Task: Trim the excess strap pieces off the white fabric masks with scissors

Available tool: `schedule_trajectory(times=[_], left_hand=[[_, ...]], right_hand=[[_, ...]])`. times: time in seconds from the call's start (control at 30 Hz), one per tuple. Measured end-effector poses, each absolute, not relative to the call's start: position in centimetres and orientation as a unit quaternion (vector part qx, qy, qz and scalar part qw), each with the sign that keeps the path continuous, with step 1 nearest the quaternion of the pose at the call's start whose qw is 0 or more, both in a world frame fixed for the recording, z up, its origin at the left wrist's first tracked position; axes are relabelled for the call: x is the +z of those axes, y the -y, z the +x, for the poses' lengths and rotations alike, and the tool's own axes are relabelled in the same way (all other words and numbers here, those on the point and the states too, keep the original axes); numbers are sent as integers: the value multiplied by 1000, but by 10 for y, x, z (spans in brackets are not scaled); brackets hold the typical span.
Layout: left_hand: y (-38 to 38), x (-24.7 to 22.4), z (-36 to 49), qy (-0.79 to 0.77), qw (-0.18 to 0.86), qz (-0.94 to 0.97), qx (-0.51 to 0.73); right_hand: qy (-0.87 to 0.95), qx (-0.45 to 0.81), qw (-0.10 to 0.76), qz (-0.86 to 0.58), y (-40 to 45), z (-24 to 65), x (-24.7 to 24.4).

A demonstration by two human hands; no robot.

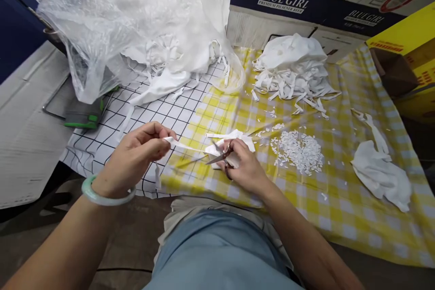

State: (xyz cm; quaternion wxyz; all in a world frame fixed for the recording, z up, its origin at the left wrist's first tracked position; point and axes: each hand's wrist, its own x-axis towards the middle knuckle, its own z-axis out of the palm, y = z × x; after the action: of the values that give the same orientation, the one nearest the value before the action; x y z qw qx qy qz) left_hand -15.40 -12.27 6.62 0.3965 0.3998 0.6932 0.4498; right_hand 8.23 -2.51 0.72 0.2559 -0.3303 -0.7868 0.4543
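Note:
My left hand [144,147] is closed in a pinch on one end of a white fabric strap [185,146], which stretches rightward to a small white fabric piece [244,139]. A pair of scissors [221,157] sits in my right hand [246,165], fingers through the handles. Its blades point left and stand parted beside the strap; whether they touch it I cannot tell. The white piece lies on the yellow checked cloth, partly hidden under my right hand and the scissors.
Small white snippets [299,152] lie heaped to the right. Behind them is a pile of white strapped fabric pieces [294,63]. Another white piece [380,172] lies far right. A clear plastic bag [102,22] covers the back left; cardboard boxes [306,4] stand behind.

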Motion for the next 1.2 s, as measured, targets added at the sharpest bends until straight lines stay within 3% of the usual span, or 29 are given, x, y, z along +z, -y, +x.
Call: schedule_trajectory(times=[0.13,0.3,0.5,0.57,0.7,0.8,0.9,1.0,1.1,1.2], left_hand=[[115,36,-145,-725,202,583,306],[95,22,-112,-611,317,677,263],[90,65,-115,-553,539,567,287],[93,78,-113,-539,541,571,302],[86,85,-95,-513,436,606,424],[69,73,-76,-486,459,529,522],[51,55,-55,-482,509,425,573],[39,38,-31,-492,523,411,562],[32,24,-10,-476,527,445,545],[25,12,5,-443,523,478,550]], right_hand=[[738,492,249,-389,21,81,-8],[661,590,252,-390,12,82,6],[627,636,282,-352,-15,86,31],[613,652,295,-335,-20,81,35],[536,735,291,-297,-13,59,30],[474,784,269,-298,-2,55,18],[499,731,298,-357,-1,80,13],[615,577,320,-432,-5,126,19],[728,412,280,-471,-5,167,28],[773,357,223,-475,-1,188,32]])
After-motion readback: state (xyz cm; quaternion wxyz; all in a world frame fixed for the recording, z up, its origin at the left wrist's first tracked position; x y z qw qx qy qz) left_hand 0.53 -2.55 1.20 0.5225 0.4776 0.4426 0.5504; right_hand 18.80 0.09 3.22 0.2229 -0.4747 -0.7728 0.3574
